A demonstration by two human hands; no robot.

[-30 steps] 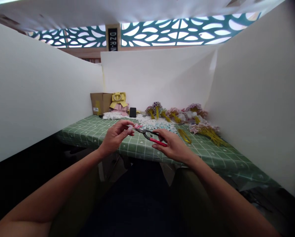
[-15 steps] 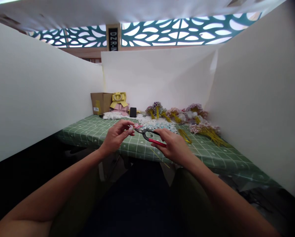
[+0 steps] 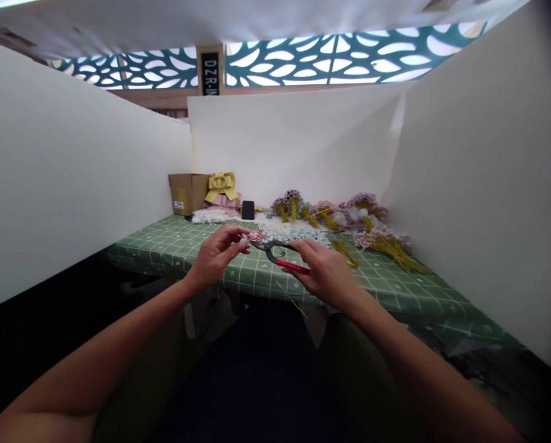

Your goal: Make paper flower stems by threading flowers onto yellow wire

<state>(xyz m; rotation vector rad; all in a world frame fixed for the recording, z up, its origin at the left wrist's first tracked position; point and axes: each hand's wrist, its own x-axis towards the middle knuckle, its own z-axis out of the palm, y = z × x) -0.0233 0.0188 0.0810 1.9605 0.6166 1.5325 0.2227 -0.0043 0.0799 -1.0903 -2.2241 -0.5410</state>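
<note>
My right hand (image 3: 324,271) is wrapped round pliers (image 3: 270,251) with dark metal jaws and a red handle grip. The jaws point left and reach close to the fingertips of my left hand (image 3: 216,253). Pinched between those fingertips is a small whitish flower-like piece (image 3: 245,239); its details are too small to make out. Whether the jaws touch it, I cannot tell. Just behind the jaws lie small pink pieces (image 3: 257,235), and pale blue and white pieces (image 3: 296,234) spread out to their right. A thin yellow wire (image 3: 291,299) shows below the pliers, at the table's front edge.
A green checked cloth (image 3: 160,243) covers the table. Bunches of small flowers on yellow stems (image 3: 395,252) lie at right. A cardboard box (image 3: 187,194), yellow and pink bows (image 3: 222,187) and a black phone-like object (image 3: 248,210) stand at back left. White panels (image 3: 298,147) enclose the table.
Both hands and the pliers stay almost in place. The thin yellow wire below the pliers has shifted slightly left and down.
</note>
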